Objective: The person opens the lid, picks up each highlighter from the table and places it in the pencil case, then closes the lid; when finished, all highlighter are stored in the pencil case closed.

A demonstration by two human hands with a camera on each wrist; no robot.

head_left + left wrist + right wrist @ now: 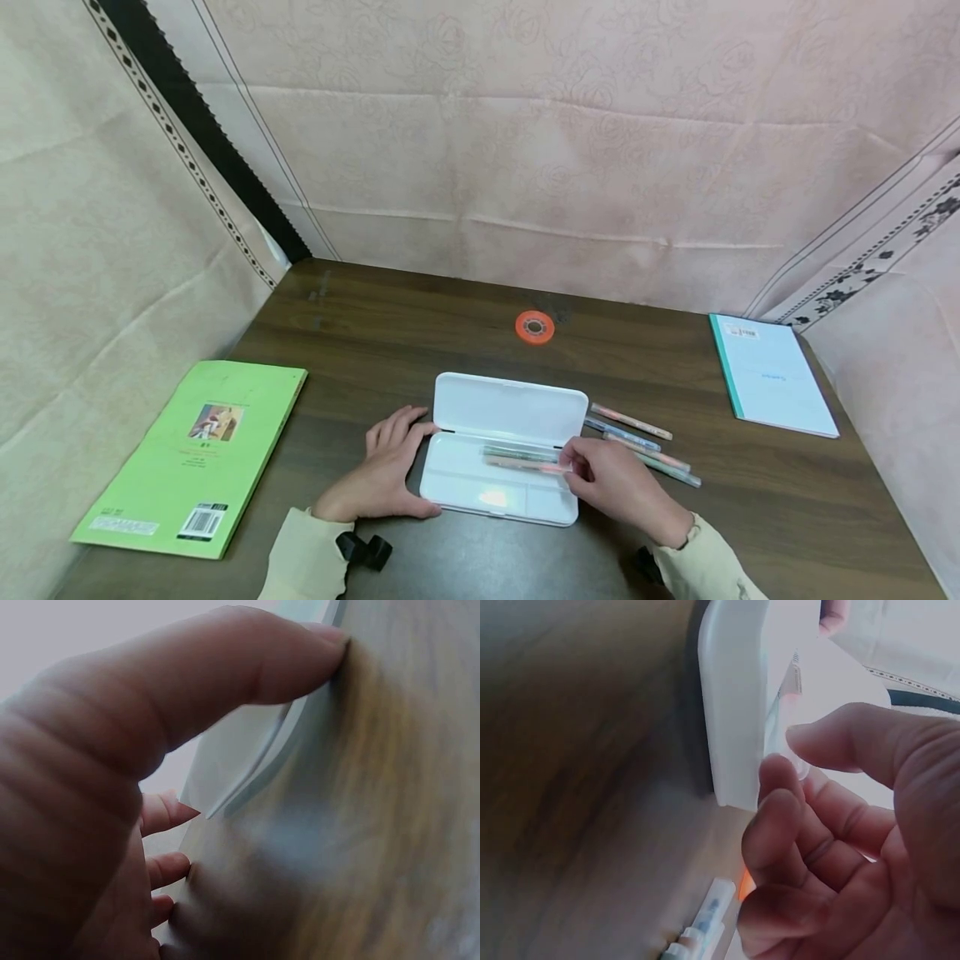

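Note:
A white pencil case [472,487] lies with its lid [510,408] folded back on the table. Inside it are a green pen [517,452] and a pink pen [525,463], side by side. My right hand [618,479] pinches the right end of the pink pen between thumb and fingertips, at the case's right side. At the left side my left hand [386,471] touches the case, thumb at its front corner and fingers stretched toward the hinge. In the left wrist view the thumb [262,656] presses along the case's edge.
Several pens [645,446] lie loose just right of the case, partly behind the right hand. A green book [247,475] lies at the left, a light blue notebook [780,375] at the far right. An orange tape roll [519,327] sits behind the case.

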